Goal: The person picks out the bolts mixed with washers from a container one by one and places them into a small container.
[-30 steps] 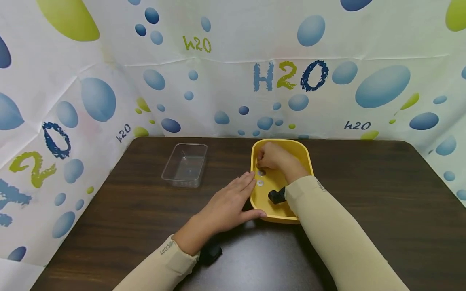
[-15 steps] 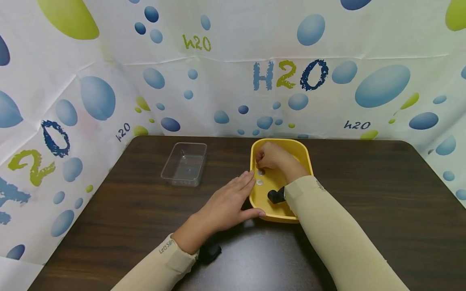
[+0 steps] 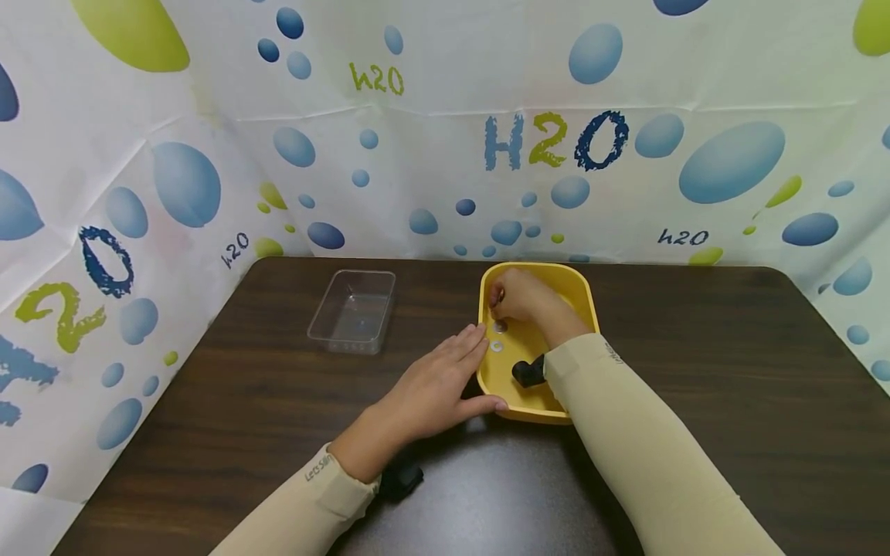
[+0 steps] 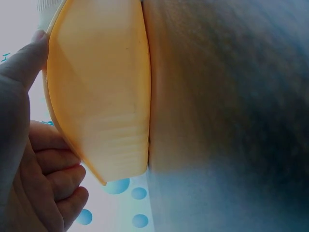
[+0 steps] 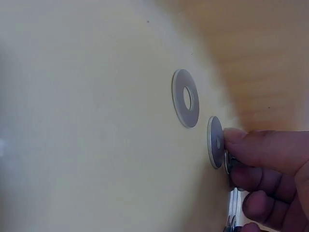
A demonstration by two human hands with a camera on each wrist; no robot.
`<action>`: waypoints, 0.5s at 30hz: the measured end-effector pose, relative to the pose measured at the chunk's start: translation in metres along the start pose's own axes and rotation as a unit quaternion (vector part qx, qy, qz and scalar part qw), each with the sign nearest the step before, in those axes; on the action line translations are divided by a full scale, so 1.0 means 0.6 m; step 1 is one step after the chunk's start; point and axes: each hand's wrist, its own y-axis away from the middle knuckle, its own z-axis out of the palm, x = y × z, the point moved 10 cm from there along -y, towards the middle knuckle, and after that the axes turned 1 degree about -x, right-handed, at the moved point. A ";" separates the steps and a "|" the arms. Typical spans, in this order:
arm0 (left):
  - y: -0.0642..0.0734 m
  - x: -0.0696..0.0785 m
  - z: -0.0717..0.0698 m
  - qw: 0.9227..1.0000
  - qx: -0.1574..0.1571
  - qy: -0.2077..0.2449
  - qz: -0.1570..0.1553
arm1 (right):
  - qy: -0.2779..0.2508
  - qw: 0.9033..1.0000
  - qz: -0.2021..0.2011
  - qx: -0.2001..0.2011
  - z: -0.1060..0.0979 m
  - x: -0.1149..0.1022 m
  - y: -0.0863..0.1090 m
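A yellow plastic tray [image 3: 538, 405] stands on the table, with several small metal parts inside. My left hand [image 3: 434, 386] rests against its near left corner, fingers extended along the side and thumb on the front rim. Inside the tray, my right hand [image 3: 524, 297] pinches a small metal piece that looks like a washer [image 5: 228, 162], mostly hidden by the thumb and fingers. One flat washer [image 5: 186, 98] lies on the tray floor, and a second washer [image 5: 216, 142] sits beside the thumb. Below the fingertips, shiny metal parts [image 5: 233, 208] are partly hidden; their kind is unclear.
A clear plastic container [image 3: 353, 313] stands on the dark wooden table [image 3: 243, 417], left of the tray. Behind the table hangs a white curtain [image 3: 431, 154] printed with bubbles. A black wrist camera [image 3: 530, 372] sits over the tray floor.
My right hand has turned slightly, and a small metal piece now shows between its fingertips. The left hand stays against the tray. The head view has shifted a little.
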 end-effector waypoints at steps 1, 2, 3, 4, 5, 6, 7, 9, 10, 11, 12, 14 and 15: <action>-0.001 0.000 -0.001 1.000 0.001 0.000 0.000 | 0.003 1.000 -0.002 0.004 -0.002 -0.001 -0.001; -0.001 0.000 -0.001 1.000 0.002 -0.001 -0.001 | 0.009 1.000 -0.003 0.009 -0.004 -0.001 -0.001; -0.001 0.000 -0.002 1.000 0.003 -0.001 -0.001 | 0.017 1.000 -0.006 0.014 -0.006 -0.002 -0.003; -0.001 0.000 -0.002 1.000 0.004 -0.001 -0.002 | 0.024 1.000 -0.010 0.017 -0.008 -0.003 -0.003; -0.001 0.000 -0.002 1.000 0.005 -0.001 -0.002 | 0.028 0.999 -0.012 0.019 -0.008 -0.004 -0.004; -0.001 0.000 -0.002 1.000 0.006 -0.001 -0.002 | 0.030 0.999 -0.014 0.021 -0.009 -0.004 -0.005; -0.001 0.000 -0.002 1.000 0.007 0.000 -0.002 | 0.030 0.999 -0.014 0.022 -0.009 -0.004 -0.006; 0.000 0.000 -0.002 1.000 0.010 0.002 0.000 | 0.028 0.999 -0.013 0.027 -0.010 -0.004 -0.007; 0.000 0.000 -0.002 1.000 0.010 0.002 -0.001 | 0.027 0.999 -0.011 0.029 -0.011 -0.004 -0.007; 0.000 0.000 -0.002 1.000 0.010 0.003 -0.001 | 0.028 0.999 -0.010 0.032 -0.012 -0.003 -0.008; 0.000 0.000 -0.003 1.000 0.009 0.004 -0.002 | 0.028 0.999 -0.009 0.035 -0.013 -0.003 -0.008; -0.001 0.000 -0.003 1.000 0.008 0.006 -0.003 | 0.032 0.999 -0.010 0.040 -0.015 -0.004 -0.007; -0.001 0.001 -0.003 1.000 0.007 0.006 -0.004 | 0.035 0.998 -0.012 0.042 -0.016 -0.005 -0.007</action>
